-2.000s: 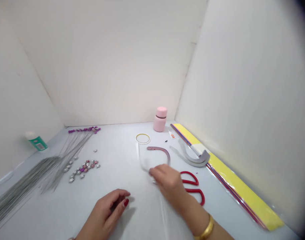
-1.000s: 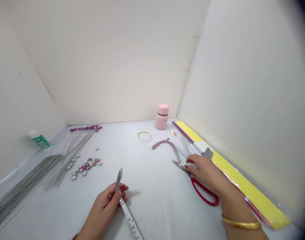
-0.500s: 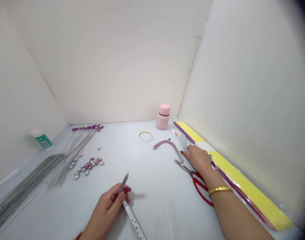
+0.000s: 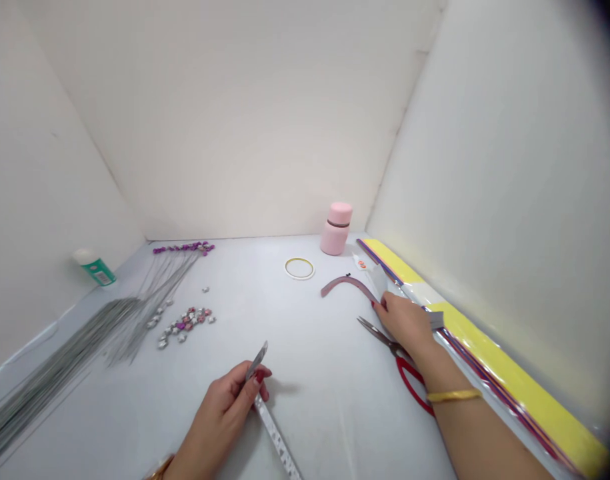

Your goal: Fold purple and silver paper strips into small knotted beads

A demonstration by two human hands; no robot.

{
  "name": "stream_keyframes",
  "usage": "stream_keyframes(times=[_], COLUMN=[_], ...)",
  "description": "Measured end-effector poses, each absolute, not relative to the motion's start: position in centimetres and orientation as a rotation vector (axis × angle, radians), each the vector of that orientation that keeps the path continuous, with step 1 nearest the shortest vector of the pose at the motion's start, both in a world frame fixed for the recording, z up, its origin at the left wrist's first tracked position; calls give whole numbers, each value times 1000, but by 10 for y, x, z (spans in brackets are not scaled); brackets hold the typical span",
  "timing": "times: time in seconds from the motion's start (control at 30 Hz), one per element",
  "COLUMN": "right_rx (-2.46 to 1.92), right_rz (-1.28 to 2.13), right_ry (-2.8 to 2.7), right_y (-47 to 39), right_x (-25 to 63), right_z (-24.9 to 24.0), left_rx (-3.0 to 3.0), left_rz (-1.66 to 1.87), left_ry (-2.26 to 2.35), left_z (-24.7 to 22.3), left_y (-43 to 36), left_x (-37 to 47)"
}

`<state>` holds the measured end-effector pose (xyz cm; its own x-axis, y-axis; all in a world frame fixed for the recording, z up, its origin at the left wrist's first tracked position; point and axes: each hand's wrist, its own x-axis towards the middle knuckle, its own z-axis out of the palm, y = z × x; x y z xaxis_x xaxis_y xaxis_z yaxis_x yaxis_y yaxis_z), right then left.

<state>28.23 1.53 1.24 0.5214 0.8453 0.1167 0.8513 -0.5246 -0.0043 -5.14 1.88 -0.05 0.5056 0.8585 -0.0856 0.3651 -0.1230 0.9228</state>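
The right hand (image 4: 407, 321) has left the scissors (image 4: 403, 363) and now lies over the grey strips (image 4: 437, 321) beside the yellow sheet (image 4: 505, 377); whether its fingers grasp a strip cannot be told. The left hand (image 4: 229, 403) pinches a silver strip (image 4: 267, 413) between thumb and fingers, low over the table (image 4: 315, 373). Beads (image 4: 185, 323) and wires (image 4: 65, 363) lie to the left.
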Motion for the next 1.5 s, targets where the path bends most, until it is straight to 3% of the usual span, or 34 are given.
stream_keyframes(times=[0.2, 0.27, 0.37, 0.5, 0.77, 1.0, 1.27, 1.5], right_rx=[-2397, -1895, -1483, -1315, -1372, -1347, -1452, -1346], right_rz=[107, 668, 1329, 1779, 1569, 1718, 1343, 1444], right_ry=[-1558, -1592, -1489, -1271, -1188, -1086, -1314, -1273], right_y=[3, -1, -8, -14, -19, -20, -23, -19], right_x=[240, 204, 145, 99, 95, 97, 99, 99], right_z=[48, 56, 49, 20, 4, 12, 10, 14], left_rx=[1430, 1377, 1331, 1252, 1268, 1334, 1259, 1304], left_rz=[701, 727, 754, 743, 808, 675, 709, 728], left_ry=[1053, 1060, 1041, 991, 1013, 1063, 1001, 1048], left_z=[8, 9, 9, 5, -1, 10, 6, -1], left_y=[18, 19, 20, 22, 26, 23, 26, 24], left_x=[-47, -47, -48, -49, -48, -47, -45, -49])
